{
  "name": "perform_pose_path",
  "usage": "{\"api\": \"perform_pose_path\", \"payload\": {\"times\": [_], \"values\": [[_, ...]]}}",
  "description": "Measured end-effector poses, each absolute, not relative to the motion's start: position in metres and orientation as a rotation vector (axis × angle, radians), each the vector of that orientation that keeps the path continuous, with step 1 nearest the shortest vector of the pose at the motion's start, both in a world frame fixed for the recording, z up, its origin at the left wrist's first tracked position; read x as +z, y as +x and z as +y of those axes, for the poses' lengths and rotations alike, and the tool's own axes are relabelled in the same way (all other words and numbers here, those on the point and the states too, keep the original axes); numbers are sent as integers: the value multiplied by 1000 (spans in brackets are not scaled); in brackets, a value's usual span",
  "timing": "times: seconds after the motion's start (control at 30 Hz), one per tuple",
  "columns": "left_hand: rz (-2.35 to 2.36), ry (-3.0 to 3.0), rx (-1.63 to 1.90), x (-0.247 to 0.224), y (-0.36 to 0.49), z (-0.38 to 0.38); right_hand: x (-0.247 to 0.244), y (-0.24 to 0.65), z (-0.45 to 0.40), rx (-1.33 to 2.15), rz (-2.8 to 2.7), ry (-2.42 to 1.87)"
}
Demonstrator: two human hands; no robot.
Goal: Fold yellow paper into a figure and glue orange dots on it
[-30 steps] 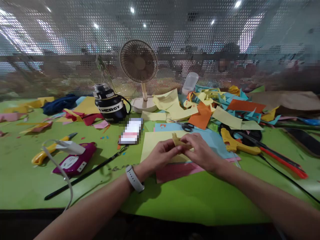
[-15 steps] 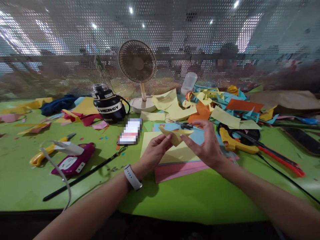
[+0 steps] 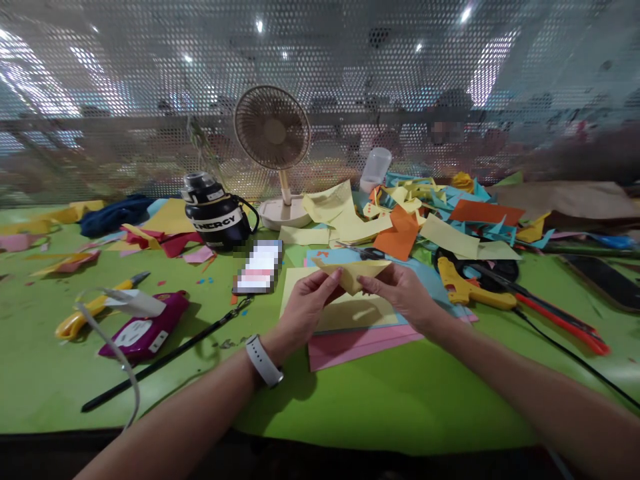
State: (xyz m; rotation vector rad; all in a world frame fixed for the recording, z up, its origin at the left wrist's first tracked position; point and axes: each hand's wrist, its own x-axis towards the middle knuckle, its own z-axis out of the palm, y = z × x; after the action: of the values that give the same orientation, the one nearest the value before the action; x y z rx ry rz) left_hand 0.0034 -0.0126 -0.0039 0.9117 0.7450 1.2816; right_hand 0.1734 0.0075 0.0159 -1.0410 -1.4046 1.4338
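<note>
A small folded piece of yellow paper is held up between both hands over a stack of sheets. My left hand pinches its left side between thumb and fingers. My right hand grips the right side, thumb in front and fingers behind. Beneath them lie a pale yellow sheet, a light blue sheet and a pink sheet. Dark scissors rest just behind the folded paper.
A yellow glue gun and a red-black cutter lie to the right. Paper scraps pile up behind. Further left are a phone, a black bottle, a fan, a magenta device and a yellow cutter.
My right hand has closed its raised, spread fingers onto the right side of the folded paper. My left hand keeps its pinch. The view has shifted slightly.
</note>
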Motion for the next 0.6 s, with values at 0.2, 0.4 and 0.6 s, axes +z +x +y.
{"api": "perform_pose_path", "payload": {"times": [0.2, 0.4, 0.6], "values": [[852, 868, 1289, -4, 1, -11, 13, 175, 8, 1409, -1397, -1042], [842, 885, 1271, -4, 2, -12, 13, 176, 10, 1349, -1418, -1097], [842, 898, 1265, -6, 0, -11, 9, 177, 11, 1392, -1416, -1049]]}}
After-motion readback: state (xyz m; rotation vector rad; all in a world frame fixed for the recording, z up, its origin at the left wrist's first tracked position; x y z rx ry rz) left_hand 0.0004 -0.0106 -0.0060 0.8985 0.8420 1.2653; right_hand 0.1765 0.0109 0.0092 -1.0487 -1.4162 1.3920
